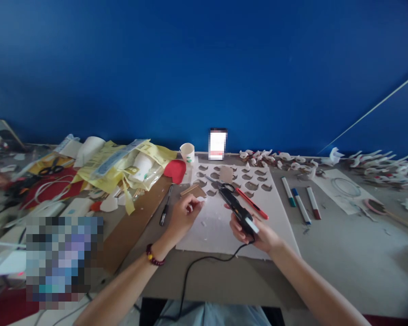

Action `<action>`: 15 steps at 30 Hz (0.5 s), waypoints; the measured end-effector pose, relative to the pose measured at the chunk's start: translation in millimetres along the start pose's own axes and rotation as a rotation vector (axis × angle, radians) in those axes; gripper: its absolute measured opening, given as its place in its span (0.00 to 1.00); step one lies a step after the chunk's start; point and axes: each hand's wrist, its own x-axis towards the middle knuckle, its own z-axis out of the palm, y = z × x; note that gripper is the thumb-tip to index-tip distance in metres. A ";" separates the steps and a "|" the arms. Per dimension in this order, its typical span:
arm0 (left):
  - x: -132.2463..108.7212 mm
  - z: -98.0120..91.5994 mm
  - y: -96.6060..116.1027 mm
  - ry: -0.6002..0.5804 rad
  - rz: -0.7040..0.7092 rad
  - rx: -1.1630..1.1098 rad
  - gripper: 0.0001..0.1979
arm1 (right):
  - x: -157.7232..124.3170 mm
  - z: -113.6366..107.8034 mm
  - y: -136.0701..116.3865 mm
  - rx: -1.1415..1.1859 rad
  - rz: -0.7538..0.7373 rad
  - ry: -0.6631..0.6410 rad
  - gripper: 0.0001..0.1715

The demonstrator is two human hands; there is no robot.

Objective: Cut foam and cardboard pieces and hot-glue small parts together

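As right hand (258,233) fingers (237,230) wrap glue gun (236,206), nozzle (221,190) jutting beyond

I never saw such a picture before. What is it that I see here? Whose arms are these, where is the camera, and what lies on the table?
There is no machine: a person works with bare hands, and the one camera sits on the head, looking forward and down. So the arms come in from below. The right hand holds a black corded tool, likely a glue gun. The left hand seems to pinch a small white piece. Both are above a white sheet with cut-out holes on a grey table. Nearby lie three markers, a red cutter, a paper cup and a red heart.
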 end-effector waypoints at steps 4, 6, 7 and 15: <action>0.3 -1.9 1.6 -0.012 -0.019 0.025 0.14 | 2.3 -0.1 1.4 0.031 -0.015 0.032 0.30; 0.2 -2.7 1.3 -0.021 -0.007 0.025 0.14 | 3.4 0.2 1.2 0.066 -0.006 0.035 0.31; 0.2 -2.9 0.9 -0.022 -0.004 0.027 0.14 | 3.8 0.8 0.4 0.086 0.003 0.039 0.31; 0.1 -3.3 -4.0 0.033 0.001 0.011 0.21 | 4.6 8.2 -6.4 0.081 0.012 0.054 0.29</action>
